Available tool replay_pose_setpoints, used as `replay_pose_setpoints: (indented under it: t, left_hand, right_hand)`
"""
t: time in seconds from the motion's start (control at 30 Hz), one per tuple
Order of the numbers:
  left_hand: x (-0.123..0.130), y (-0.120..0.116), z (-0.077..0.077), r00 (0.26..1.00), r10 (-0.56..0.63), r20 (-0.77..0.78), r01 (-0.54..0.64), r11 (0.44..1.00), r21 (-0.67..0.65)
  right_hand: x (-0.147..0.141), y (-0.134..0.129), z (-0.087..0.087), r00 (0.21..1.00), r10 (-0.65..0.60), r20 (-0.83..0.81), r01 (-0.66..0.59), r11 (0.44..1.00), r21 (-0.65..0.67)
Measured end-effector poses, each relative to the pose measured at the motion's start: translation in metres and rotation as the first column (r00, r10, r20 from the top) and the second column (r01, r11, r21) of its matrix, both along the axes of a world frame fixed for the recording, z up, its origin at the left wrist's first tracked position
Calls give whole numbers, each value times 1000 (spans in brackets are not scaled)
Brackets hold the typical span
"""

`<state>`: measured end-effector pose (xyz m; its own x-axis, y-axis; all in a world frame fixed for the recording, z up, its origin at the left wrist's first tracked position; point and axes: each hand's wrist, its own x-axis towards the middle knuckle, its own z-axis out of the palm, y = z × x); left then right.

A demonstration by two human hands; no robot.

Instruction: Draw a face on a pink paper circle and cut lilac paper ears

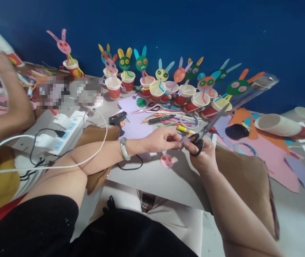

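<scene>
Black-handled scissors (198, 144) are held in my right hand (204, 157), their blades pointing up and away toward the cups. A small piece of light purple paper (185, 140) is pinched in the fingertips of my left hand (160, 140), right beside the fingers of my right hand. Just below the two hands, a round pink paper face (166, 161) with orange and pink spots lies on the grey table (152, 178). A black glue gun (118, 119) rests on purple paper (139, 125) to the left of my left hand.
Paper cups (113, 88) with paper rabbit heads line the blue wall. Pipe cleaners, a black marker (161, 119) and a yellow tube (184, 130) lie ahead. A power strip (70, 130) with cables and another person's arm (21, 96) are left; a brown cushion (240, 185) is right.
</scene>
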<state>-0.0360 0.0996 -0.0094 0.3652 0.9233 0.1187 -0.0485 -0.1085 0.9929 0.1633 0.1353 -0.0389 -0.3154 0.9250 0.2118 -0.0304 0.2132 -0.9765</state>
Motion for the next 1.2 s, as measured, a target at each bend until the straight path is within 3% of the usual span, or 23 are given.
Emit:
replay_pose_setpoints:
  t: [0.13, 0.3, 0.63, 0.97, 1.2]
  left_hand:
    - [-3, -1, 2, 998, 41, 40, -41, 999, -17]
    - [-6, -2, 4, 990, 118, 70, -117, 993, -28]
    - [-5, -1, 3, 984, 157, 90, -152, 987, -54]
    - [-3, -2, 0, 984, 148, 96, -139, 985, -102]
    - [0, -2, 1, 971, 141, 191, -114, 983, -147]
  right_hand:
    - [-2, -2, 2, 999, -34, -29, 34, 999, -13]
    - [-7, -5, 9, 1000, 12, 7, -12, 1000, -19]
    - [-9, -8, 10, 998, 64, 19, -64, 998, -10]
    - [-9, -12, 15, 997, 63, 35, -63, 998, -6]
    - [-8, -13, 17, 998, 38, 56, -38, 999, 1]
